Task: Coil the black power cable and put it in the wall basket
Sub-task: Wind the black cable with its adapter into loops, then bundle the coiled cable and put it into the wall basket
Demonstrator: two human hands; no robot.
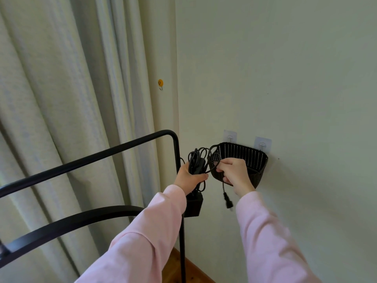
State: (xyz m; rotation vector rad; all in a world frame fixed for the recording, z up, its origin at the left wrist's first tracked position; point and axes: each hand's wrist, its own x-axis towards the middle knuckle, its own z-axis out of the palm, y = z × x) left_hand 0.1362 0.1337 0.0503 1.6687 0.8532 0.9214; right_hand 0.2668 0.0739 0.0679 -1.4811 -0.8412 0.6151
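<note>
A person's left hand (188, 177) grips a coiled black power cable (196, 162) while the right hand (234, 174) pinches its loose plug end (228, 202) beside a dark wall basket (252, 160).

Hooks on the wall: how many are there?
3: yellow hook by the curtain; left clear hook and right clear hook just above the basket. More may be hidden behind it.

Left grip (188, 177) raised, clenched tight; right grip (236, 174) alongside, pinching.

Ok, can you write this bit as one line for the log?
step: coiling | left hand: grips coil | right hand: pinches tail | plug: dangling | basket: on wall
</note>
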